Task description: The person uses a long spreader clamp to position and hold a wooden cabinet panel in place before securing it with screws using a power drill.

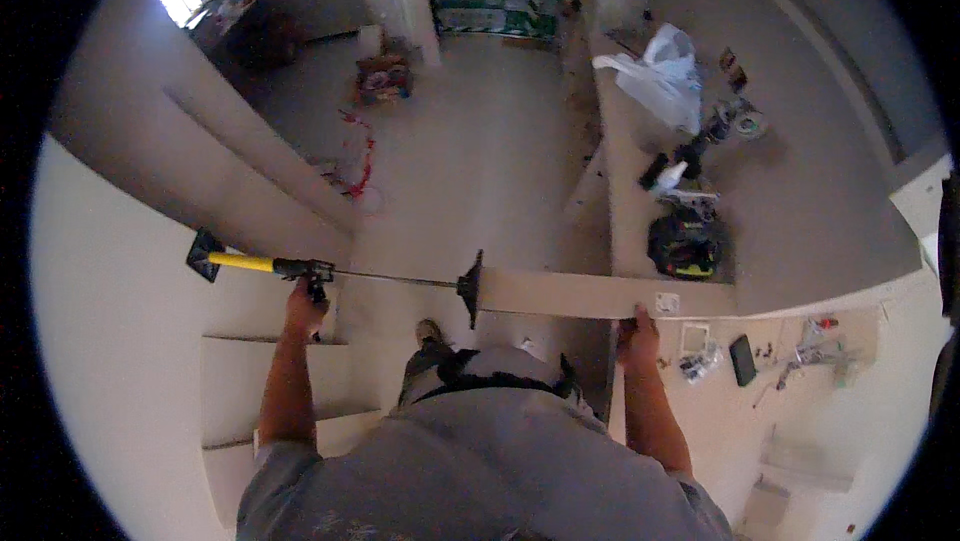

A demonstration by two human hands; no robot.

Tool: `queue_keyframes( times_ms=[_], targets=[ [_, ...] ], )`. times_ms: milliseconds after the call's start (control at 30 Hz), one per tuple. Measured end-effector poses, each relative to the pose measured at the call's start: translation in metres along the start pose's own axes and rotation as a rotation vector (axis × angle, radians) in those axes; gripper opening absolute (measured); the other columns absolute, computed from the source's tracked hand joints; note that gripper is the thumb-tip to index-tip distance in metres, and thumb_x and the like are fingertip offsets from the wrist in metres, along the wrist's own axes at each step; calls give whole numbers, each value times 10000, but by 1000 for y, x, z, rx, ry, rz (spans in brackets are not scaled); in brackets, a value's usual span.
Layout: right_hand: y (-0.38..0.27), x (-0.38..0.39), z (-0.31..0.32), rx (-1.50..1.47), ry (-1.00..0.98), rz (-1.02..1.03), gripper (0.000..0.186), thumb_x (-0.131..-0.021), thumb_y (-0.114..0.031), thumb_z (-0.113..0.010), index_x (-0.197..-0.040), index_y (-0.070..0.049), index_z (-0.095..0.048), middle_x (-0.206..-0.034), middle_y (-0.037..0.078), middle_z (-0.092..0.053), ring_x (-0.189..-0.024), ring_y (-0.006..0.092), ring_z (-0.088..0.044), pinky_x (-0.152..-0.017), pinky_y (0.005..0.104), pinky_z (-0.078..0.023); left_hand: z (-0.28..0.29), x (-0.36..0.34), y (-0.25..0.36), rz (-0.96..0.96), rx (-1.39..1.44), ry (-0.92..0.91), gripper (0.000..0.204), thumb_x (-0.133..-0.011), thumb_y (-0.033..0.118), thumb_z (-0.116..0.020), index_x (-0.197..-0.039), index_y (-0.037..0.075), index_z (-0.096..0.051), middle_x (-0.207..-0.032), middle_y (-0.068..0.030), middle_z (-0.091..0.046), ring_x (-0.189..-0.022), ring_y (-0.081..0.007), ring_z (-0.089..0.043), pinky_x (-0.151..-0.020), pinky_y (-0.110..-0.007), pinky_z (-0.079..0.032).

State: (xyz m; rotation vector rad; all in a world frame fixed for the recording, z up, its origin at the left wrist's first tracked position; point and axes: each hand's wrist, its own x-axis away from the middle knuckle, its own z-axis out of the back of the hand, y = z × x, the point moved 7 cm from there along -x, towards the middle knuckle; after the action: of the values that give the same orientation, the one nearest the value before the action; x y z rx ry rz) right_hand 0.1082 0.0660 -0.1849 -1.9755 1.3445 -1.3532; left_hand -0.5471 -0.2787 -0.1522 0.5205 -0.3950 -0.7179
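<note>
My left hand (305, 309) is closed round the black trigger grip of a telescoping support bar (240, 261). The bar has a yellow tube, a thin metal rod and a black square pad at each end. Its left pad (204, 255) is by the pale wall panel; its right pad (470, 288) meets the left end of a long beige board (560, 293). My right hand (640, 341) grips the near edge of this board, close to a small white plate (667, 303). The fingers under the edge are partly hidden.
On the counter at right are a black-and-green tool (688, 241), a white plastic bag (662, 76) and loose small tools. A phone (742, 360) and hardware bags (700, 365) lie on the nearer surface. A box of items (383, 78) and red cord (368, 161) are on the floor.
</note>
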Motion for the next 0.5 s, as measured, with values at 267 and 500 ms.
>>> queue_keyframes(
  times_ms=[267, 500],
  targets=[
    [-3, -5, 0, -4, 55, -38, 245, -965, -230, -659, -1133, -58, -616, -1012, 63, -692, -913, 201, -674, -750, 351, -564, -24, -22, -33, -46, 67, 29, 562, -736, 76, -729, -1251, 26, -508, -927, -115, -633, -815, -279, -610, -752, -414, -516],
    [8, -12, -1, -45, 16, -9, 237, -981, -190, -652, -1165, -56, -587, -1096, 77, -681, -950, 222, -689, -848, 386, -597, -21, -41, -65, -65, 77, 71, 621, -726, 39, -718, -1301, 15, -484, -966, -102, -586, -851, -255, -563, -763, -392, -489]
  ],
)
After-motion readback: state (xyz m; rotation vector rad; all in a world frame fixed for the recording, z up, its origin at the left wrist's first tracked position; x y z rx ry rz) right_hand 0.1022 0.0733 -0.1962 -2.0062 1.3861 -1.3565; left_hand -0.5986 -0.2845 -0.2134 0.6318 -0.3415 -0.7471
